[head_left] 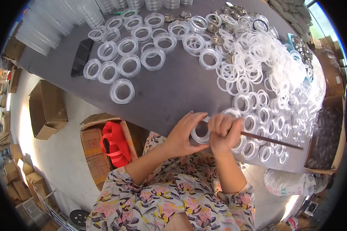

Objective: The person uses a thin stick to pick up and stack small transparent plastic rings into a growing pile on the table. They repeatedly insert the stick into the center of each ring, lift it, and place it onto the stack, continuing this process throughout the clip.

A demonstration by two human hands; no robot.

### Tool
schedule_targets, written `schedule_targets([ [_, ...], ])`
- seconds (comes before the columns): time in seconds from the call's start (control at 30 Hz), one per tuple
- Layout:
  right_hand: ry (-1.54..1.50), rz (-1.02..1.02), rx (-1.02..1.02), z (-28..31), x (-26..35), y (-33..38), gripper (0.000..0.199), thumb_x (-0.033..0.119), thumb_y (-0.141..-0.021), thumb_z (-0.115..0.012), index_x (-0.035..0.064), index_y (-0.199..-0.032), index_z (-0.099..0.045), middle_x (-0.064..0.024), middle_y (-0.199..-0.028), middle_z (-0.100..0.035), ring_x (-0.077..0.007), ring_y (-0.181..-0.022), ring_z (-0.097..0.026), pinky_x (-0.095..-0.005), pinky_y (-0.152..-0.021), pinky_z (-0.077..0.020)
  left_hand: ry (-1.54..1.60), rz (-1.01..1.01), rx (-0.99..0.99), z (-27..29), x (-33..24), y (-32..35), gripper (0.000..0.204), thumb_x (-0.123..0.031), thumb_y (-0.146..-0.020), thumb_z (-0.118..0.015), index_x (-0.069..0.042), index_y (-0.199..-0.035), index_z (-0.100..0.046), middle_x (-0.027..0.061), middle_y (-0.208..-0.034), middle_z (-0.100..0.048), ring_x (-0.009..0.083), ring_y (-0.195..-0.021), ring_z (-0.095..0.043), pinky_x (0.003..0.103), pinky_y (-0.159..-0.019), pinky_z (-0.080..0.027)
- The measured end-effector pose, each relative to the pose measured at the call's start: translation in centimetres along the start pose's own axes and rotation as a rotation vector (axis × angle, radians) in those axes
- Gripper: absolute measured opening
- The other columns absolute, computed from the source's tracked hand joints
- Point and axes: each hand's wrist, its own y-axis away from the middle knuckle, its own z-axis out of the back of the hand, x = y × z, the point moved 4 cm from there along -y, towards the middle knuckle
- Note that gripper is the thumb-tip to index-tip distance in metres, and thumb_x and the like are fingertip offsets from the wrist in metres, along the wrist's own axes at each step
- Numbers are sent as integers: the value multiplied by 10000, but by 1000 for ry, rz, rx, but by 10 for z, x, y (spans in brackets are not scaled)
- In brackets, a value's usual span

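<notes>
My left hand (183, 134) grips a clear round plastic lid ring (201, 133) at the table's near edge. My right hand (224, 133) is closed around a thin dark stick (272, 141) that points to the right, and its fingers rest against the same ring. Both hands meet just above my lap. Beside my right hand lie several clear rings (254, 123) in a loose row.
The grey table (173, 88) carries stacked clear rings (123, 65) at the left, a heap of white gasket rings (258, 57) at the right and a dark phone (82, 57). A carton with red straps (113, 142) and open boxes (46, 109) stand on the floor.
</notes>
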Motion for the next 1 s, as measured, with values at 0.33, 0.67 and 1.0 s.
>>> schedule_targets([
  [0.33,266,-137,-8,0,28,19,470,287,-928,-310,61,-516,-315,-6,-440,-293,-101,-398,-265,-254,-385,-200,-97,-10,-50,-3,-1,1,766,-227,-568,-749,-23,-1200,-368,132,-1152,-464,285,-1064,-456,478,-966,-266],
  [0.67,261,-157,-31,-2,37,3,520,292,-932,-279,88,-455,-256,0,-420,-259,-100,-378,-215,-245,-373,-178,-348,-167,-74,14,-29,4,708,-211,-564,-751,-81,-1178,-422,149,-1167,-445,295,-1098,-429,481,-972,-252],
  [1.0,-36,-244,-110,3,14,19,541,340,-927,-265,91,-447,-246,2,-400,-231,-97,-354,-177,-243,-345,-148,24,-12,-93,5,-8,2,688,-163,-571,-744,-64,-1170,-422,150,-1159,-459,312,-1098,-433,431,-950,-310],
])
